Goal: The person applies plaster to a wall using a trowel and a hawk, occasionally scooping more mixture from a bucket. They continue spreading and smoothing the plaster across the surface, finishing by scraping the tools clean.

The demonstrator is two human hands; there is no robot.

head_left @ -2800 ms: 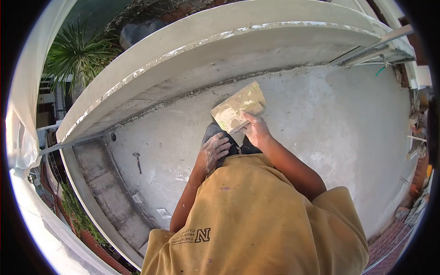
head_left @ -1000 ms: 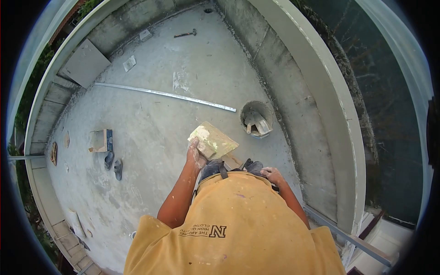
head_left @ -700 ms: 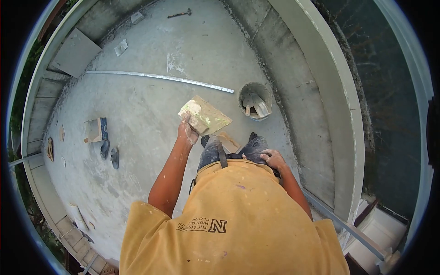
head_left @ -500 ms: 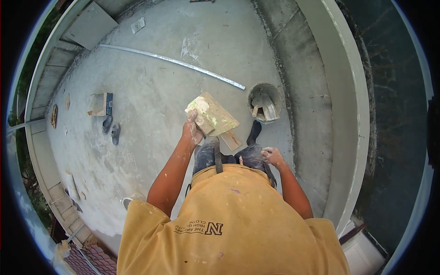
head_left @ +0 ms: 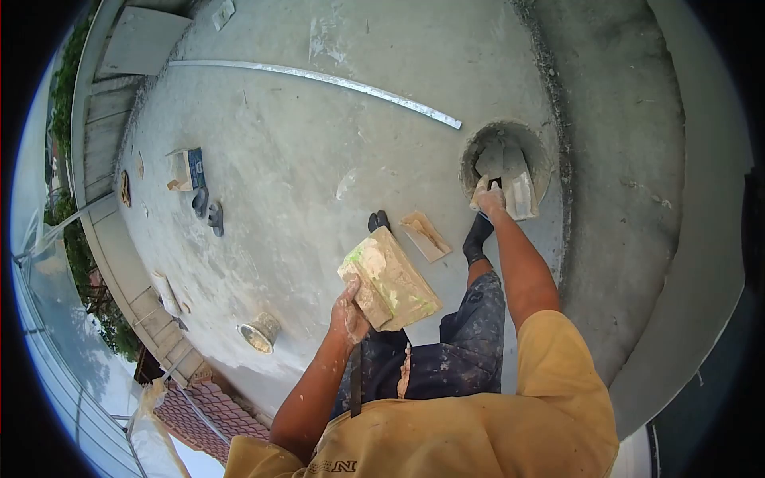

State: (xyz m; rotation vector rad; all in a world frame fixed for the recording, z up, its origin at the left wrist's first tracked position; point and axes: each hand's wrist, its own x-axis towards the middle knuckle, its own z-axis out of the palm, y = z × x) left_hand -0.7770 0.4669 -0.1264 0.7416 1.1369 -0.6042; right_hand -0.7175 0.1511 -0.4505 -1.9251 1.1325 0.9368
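Observation:
My left hand (head_left: 351,315) is closed around the edge block of a flat hawk board (head_left: 398,279), smeared with pale and greenish plaster, held level above my thighs. My right hand (head_left: 489,197) reaches down to the bucket (head_left: 472,151) at the right. Its fingers are wrapped round the handle of a trowel (head_left: 498,159), whose grey blade lies inside the bucket. Beside that hand, a pale, plaster-coated flat tool (head_left: 522,196) leans over the bucket's rim. What else the bucket holds is hard to make out.
A piece of board (head_left: 426,236) lies by my feet. Beyond it runs a long metal straightedge (head_left: 319,77). Leftward are a small box (head_left: 186,169), sandals (head_left: 208,212) and a tipped bucket (head_left: 260,333). A low wall (head_left: 629,159) borders the right side.
My right hand has gone from my thigh to the bucket and taken hold of the trowel handle. The view has shifted right; the hawk board stays in my left hand.

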